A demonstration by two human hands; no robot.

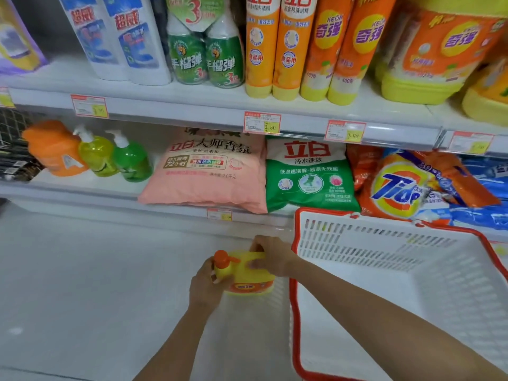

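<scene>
The yellow jug (247, 281) is held just left of the basket (357, 243), outside its red rim. The right hand (270, 255) curls round the jug's handle and the left hand (207, 284) grips its neck. A pink bag (203, 171) lies beyond the basket.

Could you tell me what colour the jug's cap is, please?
The cap is orange; the head view shows it best.

1. Left hand (209, 284): fingers curled round the pump neck of the yellow detergent jug (248, 287); the bare forearm rises from the bottom edge.
2. Right hand (270, 257): fingers hooked round the jug's handle; the bare arm stretches in from the lower right.
</scene>
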